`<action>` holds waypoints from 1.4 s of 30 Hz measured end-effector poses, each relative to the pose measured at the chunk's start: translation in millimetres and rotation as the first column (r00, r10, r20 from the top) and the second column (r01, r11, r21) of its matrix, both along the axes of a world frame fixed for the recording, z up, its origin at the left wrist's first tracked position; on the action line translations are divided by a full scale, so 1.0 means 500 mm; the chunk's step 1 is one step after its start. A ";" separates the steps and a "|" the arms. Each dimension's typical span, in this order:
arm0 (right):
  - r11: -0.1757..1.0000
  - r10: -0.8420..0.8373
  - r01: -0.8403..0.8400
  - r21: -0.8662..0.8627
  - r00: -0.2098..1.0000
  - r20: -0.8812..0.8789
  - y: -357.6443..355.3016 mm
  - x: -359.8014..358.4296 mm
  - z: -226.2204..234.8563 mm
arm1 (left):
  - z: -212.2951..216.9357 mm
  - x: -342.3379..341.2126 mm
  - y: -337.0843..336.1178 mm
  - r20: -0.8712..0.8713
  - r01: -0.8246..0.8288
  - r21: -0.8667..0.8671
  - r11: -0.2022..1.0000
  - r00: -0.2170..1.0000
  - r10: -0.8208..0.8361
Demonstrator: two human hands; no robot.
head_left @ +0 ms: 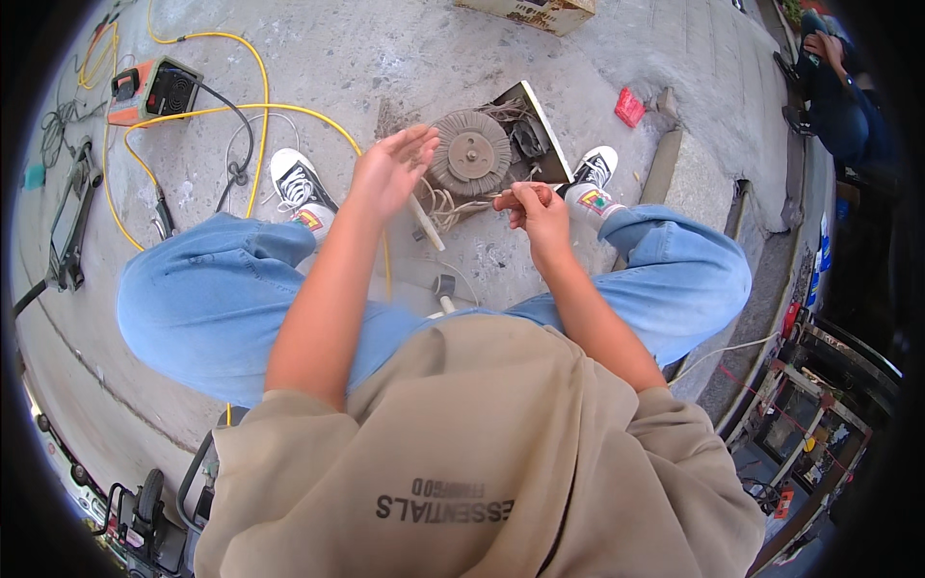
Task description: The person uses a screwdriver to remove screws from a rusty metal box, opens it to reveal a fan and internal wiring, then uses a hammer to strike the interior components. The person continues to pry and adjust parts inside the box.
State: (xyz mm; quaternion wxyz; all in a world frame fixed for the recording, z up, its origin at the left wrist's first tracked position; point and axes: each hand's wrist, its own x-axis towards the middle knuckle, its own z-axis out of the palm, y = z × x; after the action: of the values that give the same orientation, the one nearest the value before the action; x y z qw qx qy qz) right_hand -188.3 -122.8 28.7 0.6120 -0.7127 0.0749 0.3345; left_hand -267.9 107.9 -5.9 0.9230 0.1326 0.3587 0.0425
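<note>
Round ribbed part (471, 154) lies on the concrete ground (337, 58) between your shoes (294, 176), probably so both hands reach it easily. Pale-edged panel (547, 130) tilted just beside it, perhaps kept close by wiring. Your left hand (393, 173): wide, fingers extended at the part's left edge, holding nothing visible; contact unclear. Your right hand (540, 217): narrow, fingertips together near pale wires (443, 205), a pose suiting fine wire; whether one is pinched, cannot tell.
</note>
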 end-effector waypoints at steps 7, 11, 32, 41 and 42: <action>1.000 -0.010 0.010 0.000 0.999 -0.046 0.005 0.030 -0.007 | -0.043 0.046 0.008 -0.017 -0.103 -0.128 0.986 0.995 0.102; 0.997 0.023 -0.019 -0.077 0.999 0.049 0.023 0.040 -0.017 | -0.042 0.063 0.012 -0.040 -0.040 -0.044 0.998 0.998 0.038; 0.364 0.916 -0.659 -0.658 0.381 0.126 0.089 -0.114 -0.137 | -0.117 0.028 0.098 -0.969 0.968 0.244 -0.063 0.241 -0.058; 0.453 0.881 -0.625 -0.635 0.421 0.215 0.084 -0.136 -0.142 | -0.126 0.028 0.110 -0.962 0.904 0.271 -0.332 0.266 -0.063; 0.491 0.861 -0.618 -0.614 0.452 0.233 0.083 -0.139 -0.144 | -0.115 0.030 0.106 -0.961 0.890 0.268 -0.368 0.271 -0.044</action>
State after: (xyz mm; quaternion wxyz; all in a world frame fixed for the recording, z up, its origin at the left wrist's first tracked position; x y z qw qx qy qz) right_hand -257.9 -81.3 -43.2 0.2096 -0.8475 -0.3468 0.3429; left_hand -253.0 161.1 -63.6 0.2422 0.8591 0.3689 -0.2594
